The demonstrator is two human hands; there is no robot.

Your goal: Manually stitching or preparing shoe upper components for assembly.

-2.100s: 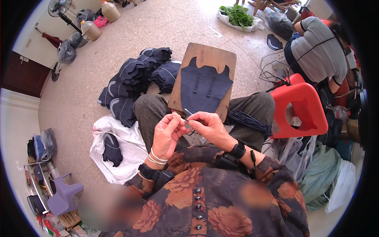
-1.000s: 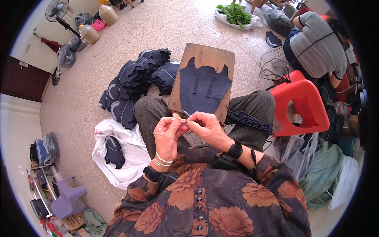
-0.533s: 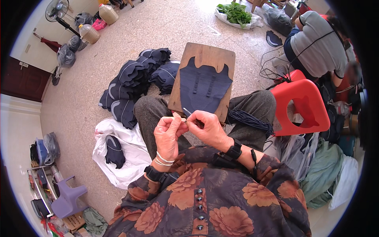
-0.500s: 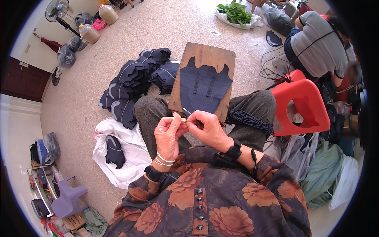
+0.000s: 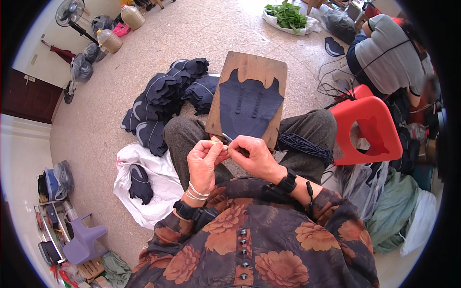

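Dark needle (image 5: 227,138) pinched between left hand (image 5: 204,161) and right hand (image 5: 253,154).

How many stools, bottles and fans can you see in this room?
Red plastic stools: 1
Purple plastic stools: 1
Big plastic bottles by the wall: 2
Standing fans: 1
Total: 5
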